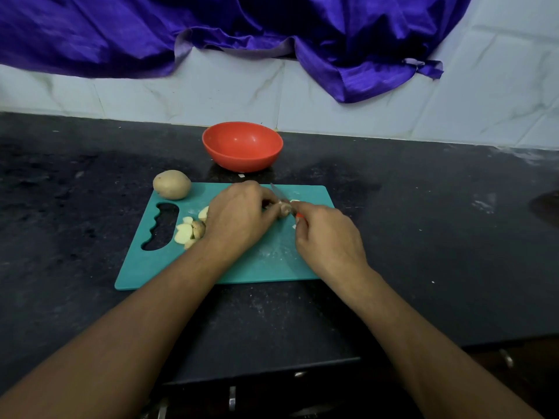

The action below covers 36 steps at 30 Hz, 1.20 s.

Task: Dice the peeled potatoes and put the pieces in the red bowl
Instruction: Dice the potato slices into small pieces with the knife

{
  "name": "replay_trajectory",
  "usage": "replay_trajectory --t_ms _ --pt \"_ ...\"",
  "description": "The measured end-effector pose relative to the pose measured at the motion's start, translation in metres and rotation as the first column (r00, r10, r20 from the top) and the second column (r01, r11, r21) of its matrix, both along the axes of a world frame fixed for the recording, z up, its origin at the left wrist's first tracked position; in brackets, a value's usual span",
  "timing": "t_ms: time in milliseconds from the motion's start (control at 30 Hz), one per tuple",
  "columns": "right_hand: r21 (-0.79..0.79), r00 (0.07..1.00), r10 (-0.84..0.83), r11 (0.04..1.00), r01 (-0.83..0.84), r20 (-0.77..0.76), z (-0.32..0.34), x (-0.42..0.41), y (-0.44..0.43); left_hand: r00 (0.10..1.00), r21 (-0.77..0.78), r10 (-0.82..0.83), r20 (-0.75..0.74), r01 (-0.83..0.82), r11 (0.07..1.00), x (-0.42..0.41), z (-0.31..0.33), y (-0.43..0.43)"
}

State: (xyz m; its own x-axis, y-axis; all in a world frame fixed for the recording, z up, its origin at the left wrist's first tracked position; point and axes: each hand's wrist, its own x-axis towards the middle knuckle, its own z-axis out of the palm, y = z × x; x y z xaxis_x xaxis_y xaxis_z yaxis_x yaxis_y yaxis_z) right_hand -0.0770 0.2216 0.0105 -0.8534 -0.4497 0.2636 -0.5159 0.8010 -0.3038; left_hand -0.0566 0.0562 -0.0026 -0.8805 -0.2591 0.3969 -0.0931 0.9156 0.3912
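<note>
— How far along is the person?
— Early. The red bowl (242, 146) beyond the cutting board (266, 261) is empty, and a whole potato (171, 184) waits at its far-left corner.
— Hands?
— The left hand (239, 213), fingers curled, pins a potato piece (284, 208). The right hand (326, 234) clamps the knife (281, 196).

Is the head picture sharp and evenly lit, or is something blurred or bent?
Head view: light dim and soft, no hard shadows; faint sheen on the counter below the red bowl; the knife in the right hand and the potato piece held by the left hand look smeared; the wall line bends, wide-angle.
</note>
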Motion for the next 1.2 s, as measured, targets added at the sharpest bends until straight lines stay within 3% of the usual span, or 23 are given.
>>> replay_trajectory --t_ms 267,567,967,1200 --pt "0.002 1.0 0.01 1.0 -0.01 -0.026 -0.003 0.003 -0.001 0.996 0.056 0.083 0.031 -0.084 0.995 -0.005 0.008 0.003" --pt "-0.019 1.0 0.022 1.0 -0.023 -0.017 -0.003 0.003 0.001 0.999 0.119 0.002 0.045 -0.008 0.993 -0.002 0.007 -0.007" --pt "-0.057 0.999 0.043 0.997 -0.043 -0.002 -0.003 -0.002 0.002 0.993 0.039 -0.104 0.063 0.101 0.994 0.004 0.011 -0.012" --pt "-0.165 0.999 0.023 0.986 -0.018 0.026 -0.001 -0.004 0.007 0.997 -0.059 -0.056 0.058 0.06 0.996 0.003 0.012 -0.007"
